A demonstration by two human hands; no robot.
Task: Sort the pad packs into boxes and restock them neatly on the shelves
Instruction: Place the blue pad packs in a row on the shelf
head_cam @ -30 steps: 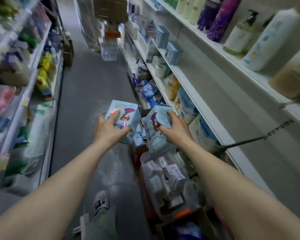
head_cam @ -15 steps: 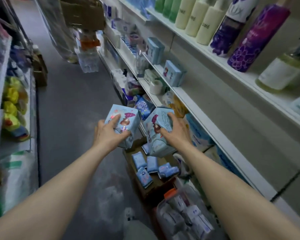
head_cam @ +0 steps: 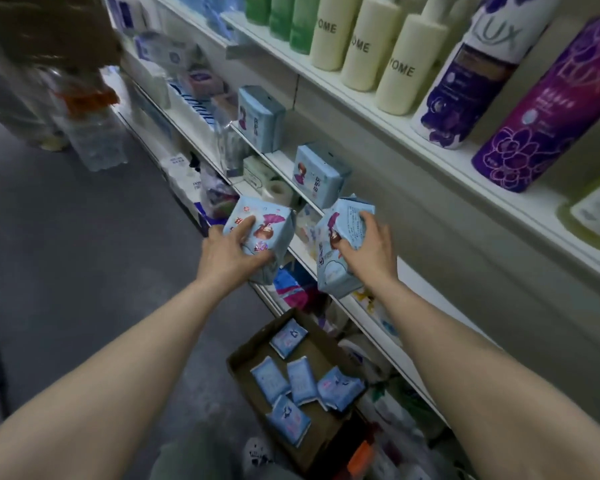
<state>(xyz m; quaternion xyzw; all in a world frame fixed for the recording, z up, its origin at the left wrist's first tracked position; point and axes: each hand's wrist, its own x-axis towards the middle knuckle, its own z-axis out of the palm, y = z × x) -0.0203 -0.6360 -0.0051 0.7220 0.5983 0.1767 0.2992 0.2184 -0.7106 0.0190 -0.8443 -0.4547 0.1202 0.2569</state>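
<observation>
My left hand (head_cam: 227, 252) grips a light blue pad pack (head_cam: 269, 228) with a cartoon girl printed on it. My right hand (head_cam: 369, 249) grips a second pad pack (head_cam: 336, 268) of the same kind, held tilted. Both packs hover at the front edge of the white middle shelf (head_cam: 413, 271). Two matching packs stand on that shelf: one (head_cam: 321, 174) just beyond my hands, another (head_cam: 260, 117) farther back. On the floor below sits an open cardboard box (head_cam: 253, 344) holding several small blue pad packets (head_cam: 300, 381).
The upper shelf carries cream bottles (head_cam: 371, 46), green bottles and purple LUX bottles (head_cam: 548, 109). A tape roll (head_cam: 278, 192) and a green box lie on the middle shelf. Bottled water packs (head_cam: 90, 133) stand down the aisle. My shoe (head_cam: 257, 452) is beside the box.
Both hands have risen with their packs from above the floor box up to the middle shelf's edge. The view has tilted upward toward the shelves.
</observation>
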